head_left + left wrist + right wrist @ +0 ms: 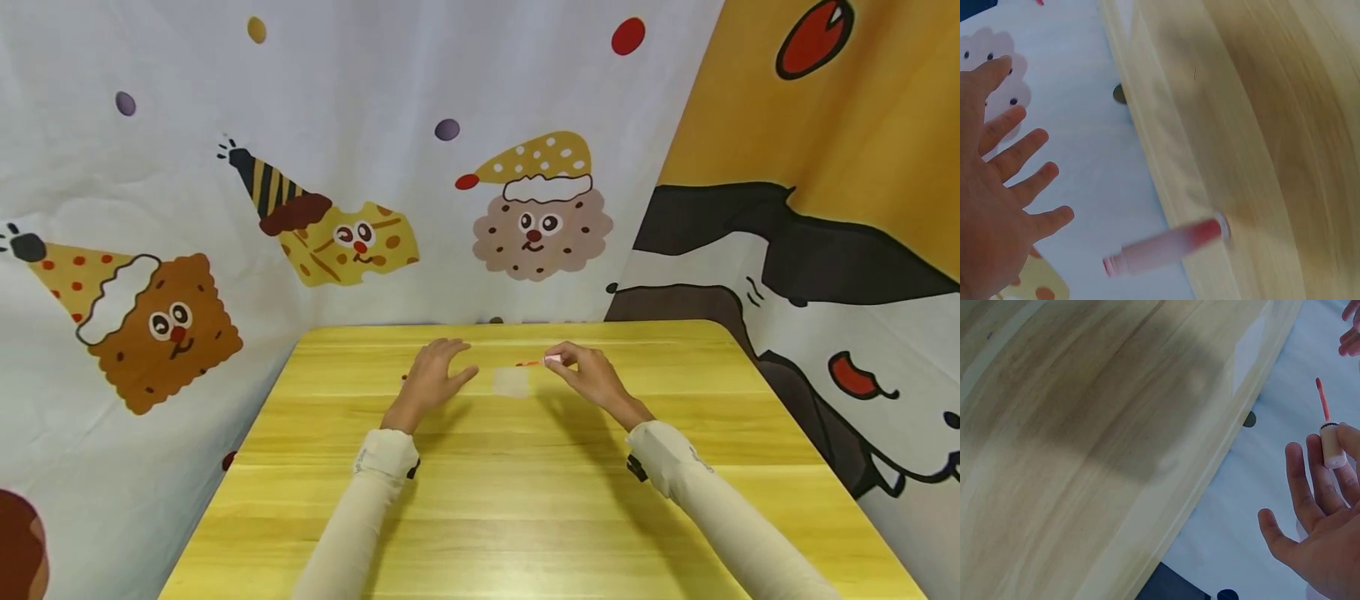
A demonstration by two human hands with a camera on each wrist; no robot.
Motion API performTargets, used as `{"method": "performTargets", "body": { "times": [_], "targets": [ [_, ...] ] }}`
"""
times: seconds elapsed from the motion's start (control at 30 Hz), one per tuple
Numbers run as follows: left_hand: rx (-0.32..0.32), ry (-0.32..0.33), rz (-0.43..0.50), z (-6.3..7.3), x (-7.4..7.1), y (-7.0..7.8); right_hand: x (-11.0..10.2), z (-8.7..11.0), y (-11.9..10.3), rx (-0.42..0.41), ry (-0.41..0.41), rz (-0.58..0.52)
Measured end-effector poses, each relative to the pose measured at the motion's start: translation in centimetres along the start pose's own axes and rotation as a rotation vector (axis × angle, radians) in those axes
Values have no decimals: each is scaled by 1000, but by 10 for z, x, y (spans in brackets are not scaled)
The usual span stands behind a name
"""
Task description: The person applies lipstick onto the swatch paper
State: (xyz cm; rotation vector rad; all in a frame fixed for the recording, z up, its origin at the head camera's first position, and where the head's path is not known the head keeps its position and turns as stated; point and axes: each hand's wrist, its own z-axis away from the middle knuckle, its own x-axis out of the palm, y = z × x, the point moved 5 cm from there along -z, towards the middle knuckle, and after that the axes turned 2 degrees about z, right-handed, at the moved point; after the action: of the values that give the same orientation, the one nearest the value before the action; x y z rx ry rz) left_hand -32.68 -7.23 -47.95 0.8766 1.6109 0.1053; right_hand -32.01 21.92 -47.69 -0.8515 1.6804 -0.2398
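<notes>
My right hand pinches the white cap of a lip gloss wand between thumb and fingers. Its thin applicator, coated in orange-red gloss, points left in the head view, toward my other hand. My left hand holds nothing; in the left wrist view its fingers are spread and nearly straight. The uncapped lip gloss tube, clear with red gloss at the bottom, stands upright on the table near that hand. In the head view only a small red bit shows left of the left hand. A whitish square sheet lies on the table between the hands.
The wooden table ends at a far edge just beyond my hands. A white curtain printed with cartoon biscuits hangs behind it, with an orange and black printed part on the right.
</notes>
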Motion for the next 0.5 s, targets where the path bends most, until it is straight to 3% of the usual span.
{"method": "performTargets", "body": {
  "times": [0.2, 0.5],
  "targets": [
    [5, -63, -1, -9, 20, 1, 9, -2, 4, 17, -15, -5],
    [-50, -167, -21, -22, 47, -4, 15, -3, 10, 44, -15, 18]
  ]
}}
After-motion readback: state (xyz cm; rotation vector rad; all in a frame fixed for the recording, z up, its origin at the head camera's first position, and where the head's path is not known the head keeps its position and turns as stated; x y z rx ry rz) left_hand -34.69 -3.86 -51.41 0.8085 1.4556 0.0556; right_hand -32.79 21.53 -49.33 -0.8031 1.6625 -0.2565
